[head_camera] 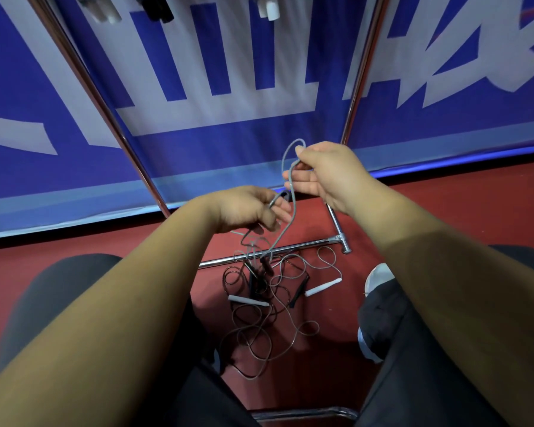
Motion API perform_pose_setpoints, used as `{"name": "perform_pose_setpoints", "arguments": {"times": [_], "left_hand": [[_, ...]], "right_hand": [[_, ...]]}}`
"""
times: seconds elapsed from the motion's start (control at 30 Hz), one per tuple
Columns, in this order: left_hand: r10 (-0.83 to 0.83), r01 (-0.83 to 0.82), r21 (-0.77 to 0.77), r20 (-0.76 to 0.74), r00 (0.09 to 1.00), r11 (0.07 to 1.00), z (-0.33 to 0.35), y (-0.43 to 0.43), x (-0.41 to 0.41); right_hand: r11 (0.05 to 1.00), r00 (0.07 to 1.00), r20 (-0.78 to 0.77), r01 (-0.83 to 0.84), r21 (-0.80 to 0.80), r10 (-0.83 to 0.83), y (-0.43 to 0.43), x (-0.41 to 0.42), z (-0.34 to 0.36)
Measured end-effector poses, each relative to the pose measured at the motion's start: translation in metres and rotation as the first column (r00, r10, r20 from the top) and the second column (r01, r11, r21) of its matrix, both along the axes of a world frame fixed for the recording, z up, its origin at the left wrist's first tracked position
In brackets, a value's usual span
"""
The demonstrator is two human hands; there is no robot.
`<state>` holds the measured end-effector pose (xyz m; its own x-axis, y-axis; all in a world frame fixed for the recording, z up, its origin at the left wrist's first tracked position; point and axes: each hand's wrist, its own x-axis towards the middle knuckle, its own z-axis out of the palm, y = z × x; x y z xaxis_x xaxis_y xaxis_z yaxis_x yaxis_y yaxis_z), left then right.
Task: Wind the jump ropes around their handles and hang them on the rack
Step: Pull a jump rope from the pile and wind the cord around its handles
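A grey jump rope (290,211) runs between both hands. My right hand (324,174) pinches a loop of it at chest height. Lower and to the left, my left hand (250,208) grips another stretch of the same rope. The rope drops from there to its dark handles (261,266), which hang just above the floor pile. On the red floor lies a tangle of thin ropes (272,309) with white handles (247,300) (322,286) and a black handle (299,289). The chrome rack's uprights (105,112) (364,69) rise to wound ropes (269,7) hanging at the top.
The rack's chrome base bar (278,249) crosses the floor behind the pile, with a T-joint (341,238) at the right. A blue and white banner (228,87) fills the background. My knees (59,291) (392,315) flank the pile. Another chrome bar (302,412) lies at the bottom.
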<state>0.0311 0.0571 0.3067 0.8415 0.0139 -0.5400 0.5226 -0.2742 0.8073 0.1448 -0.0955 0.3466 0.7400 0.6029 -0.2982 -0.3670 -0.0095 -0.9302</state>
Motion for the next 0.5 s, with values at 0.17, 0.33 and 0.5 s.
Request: {"name": "perform_pose_setpoints", "arguments": {"times": [0.17,0.33,0.5], "left_hand": [[-0.031,0.031,-0.058,0.010,0.999,0.998,-0.001,-0.003,-0.002],[0.196,-0.183,-0.136,0.084,0.977,0.974,0.003,-0.004,0.002],[0.422,-0.385,-0.269,0.097,0.901,0.883,0.014,-0.001,0.007]], "right_hand": [[0.995,0.992,-0.102,0.081,0.050,-0.075,-0.003,0.011,-0.006],[0.970,0.999,-0.033,-0.004,-0.242,-0.005,-0.007,0.015,-0.005],[0.834,0.964,-0.064,-0.255,-0.489,0.257,-0.003,0.004,-0.007]]}}
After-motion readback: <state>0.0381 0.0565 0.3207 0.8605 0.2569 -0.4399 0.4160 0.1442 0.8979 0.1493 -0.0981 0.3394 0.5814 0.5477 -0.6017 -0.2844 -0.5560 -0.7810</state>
